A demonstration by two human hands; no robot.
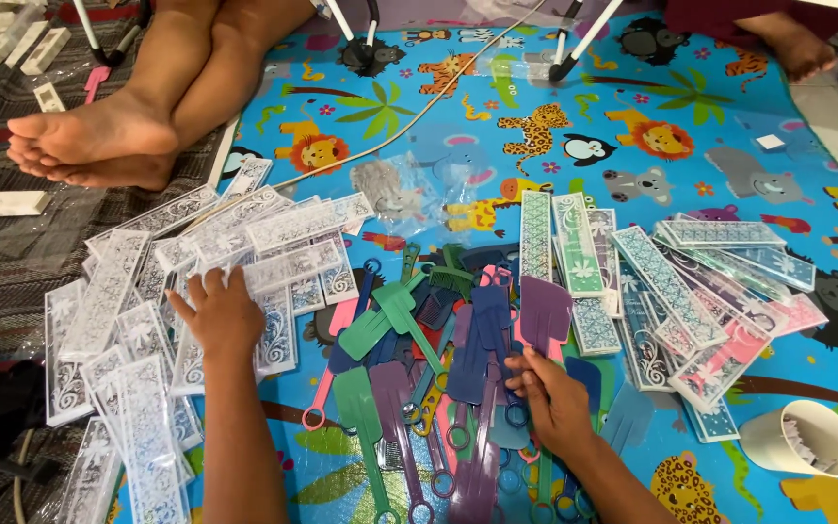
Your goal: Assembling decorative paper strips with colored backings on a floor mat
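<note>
My left hand [217, 312] lies flat, fingers spread, on a heap of clear patterned plastic sleeves [138, 320] at the left. My right hand [550, 393] pinches the handle of a purple plastic comb [542, 312] above a pile of green, blue, purple and pink combs [429, 369] in the middle. Filled sleeves with coloured inserts [691, 291] lie fanned out to the right.
A colourful animal-print play mat [497, 126] covers the floor. Another person's bare legs and feet [109, 136] rest at the upper left. A cream paper cup [799, 439] lies at the lower right. A white cord [409, 121] crosses the mat. A woven rug [2, 262] lies left.
</note>
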